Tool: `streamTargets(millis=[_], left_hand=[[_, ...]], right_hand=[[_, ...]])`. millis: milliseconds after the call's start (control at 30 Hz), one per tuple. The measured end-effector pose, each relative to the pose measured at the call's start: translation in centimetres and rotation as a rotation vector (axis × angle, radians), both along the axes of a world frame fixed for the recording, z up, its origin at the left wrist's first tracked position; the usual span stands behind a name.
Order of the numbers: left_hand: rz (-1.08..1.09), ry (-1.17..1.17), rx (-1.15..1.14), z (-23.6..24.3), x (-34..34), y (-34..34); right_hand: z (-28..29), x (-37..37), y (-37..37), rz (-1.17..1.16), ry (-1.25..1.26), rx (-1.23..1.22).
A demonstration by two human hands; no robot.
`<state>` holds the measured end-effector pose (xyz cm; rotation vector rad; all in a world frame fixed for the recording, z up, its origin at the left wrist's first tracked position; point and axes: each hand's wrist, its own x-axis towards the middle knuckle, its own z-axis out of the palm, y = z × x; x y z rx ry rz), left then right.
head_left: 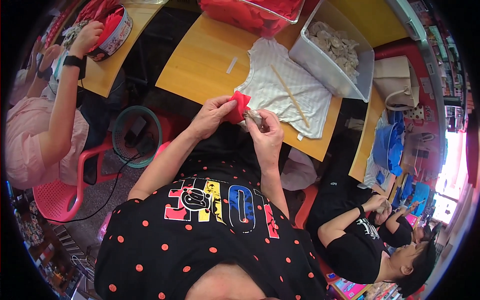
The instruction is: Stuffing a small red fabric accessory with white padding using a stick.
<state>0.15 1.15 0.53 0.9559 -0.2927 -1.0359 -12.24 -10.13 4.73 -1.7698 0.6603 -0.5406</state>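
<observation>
My left hand [211, 119] pinches a piece of red fabric [240, 104] between thumb and fingers. Close beside it, my right hand [268, 134] is closed on a small crumpled greyish-beige bundle [254, 118], which meets the red fabric's edge. What the bundle is made of I cannot make out. Both hands are held over the near edge of the yellow table [192, 57]. Just beyond them a white striped shirt [295, 82] lies spread on the tabletop, with a thin wooden stick [290, 95] across it.
A clear bin [362, 75] of beige bundles stands at the back right, beside a bin of red fabric [250, 17]. A white strip [231, 65] lies on the table. Co-workers sit left and right. A green basket [117, 132] and pink chair [60, 200] are at left.
</observation>
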Motion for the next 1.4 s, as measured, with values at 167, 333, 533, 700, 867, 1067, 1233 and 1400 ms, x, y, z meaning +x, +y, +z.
streamTargets(millis=[167,333,533,700,867,1067,1233,1400], left_hand=[[-0.049,0.221,-0.121,-0.3,-0.4,-0.1],[-0.043,0.289,-0.076,-0.4,-0.6,-0.4],[-0.037,0.264,-0.09,0.4,-1.1,0.0],[-0.04,0.234,-0.084,0.2,-1.3,-0.2],[0.004,0.055,-0.011,-0.9,-1.8,-0.3],[0.016,0.139,-0.036,-0.1,-2.5,-0.4],[0.045,0.174,-0.052,-0.2,-2.9,-0.8],[0.084,0.28,-0.068,-0.3,-2.9,-1.0]], right_hand=[[0.9,0.5,0.4,0.018,-0.041,-0.258],[0.4,0.3,0.1,0.143,0.036,-0.229],[-0.1,0.1,-0.4,0.224,0.099,-0.147],[-2.1,-0.3,-0.8,0.23,-0.023,0.062],[-2.7,-0.4,-0.6,0.126,0.007,0.2],[-1.4,0.1,0.4,-0.072,0.078,0.257],[-2.4,0.3,0.6,-0.114,0.063,-0.182],[-1.9,0.3,0.6,-0.111,-0.043,-0.299]])
